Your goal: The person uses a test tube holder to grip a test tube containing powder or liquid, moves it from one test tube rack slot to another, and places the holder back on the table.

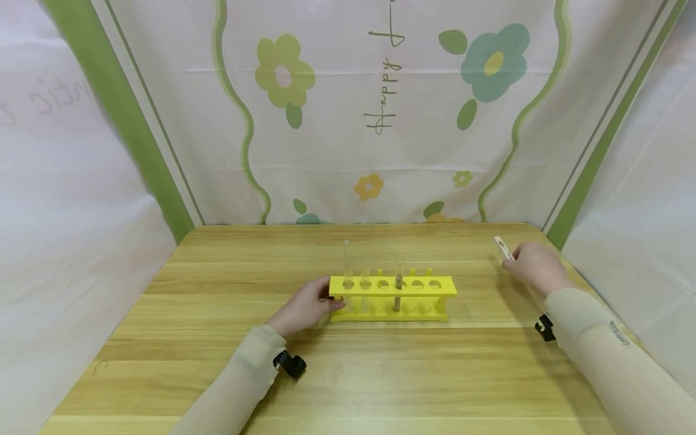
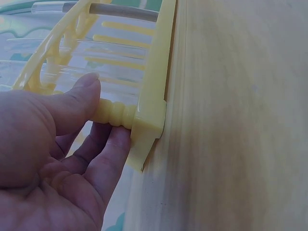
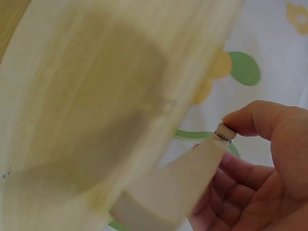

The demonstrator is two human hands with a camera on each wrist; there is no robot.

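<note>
A yellow test tube rack (image 1: pixel 447 286) stands upright on the table, with three test tubes in it. Two clear tubes (image 1: pixel 365 273) occupy the left holes, and a tube with dark grey contents (image 1: pixel 397 300) is right of the middle. My left hand (image 1: pixel 304 307) grips the rack's left end, thumb and fingers around its ridged post (image 2: pixel 114 113) just above the base. Off to the right, above the table, my right hand (image 1: pixel 538 266) pinches a pale test tube clamp (image 1: pixel 502 246) between thumb and fingers. The clamp's wide end (image 3: pixel 159 197) points away from the hand, and a small metal spring (image 3: pixel 224 136) shows near the thumb.
The wooden table (image 1: pixel 163 338) carries the rack in its middle. A white flowered curtain (image 1: pixel 337 145) hangs behind the back edge, with pale side sheets (image 1: pixel 65 241) at left and right. Short yellow pegs (image 1: pixel 429 272) stick up behind the rack's top.
</note>
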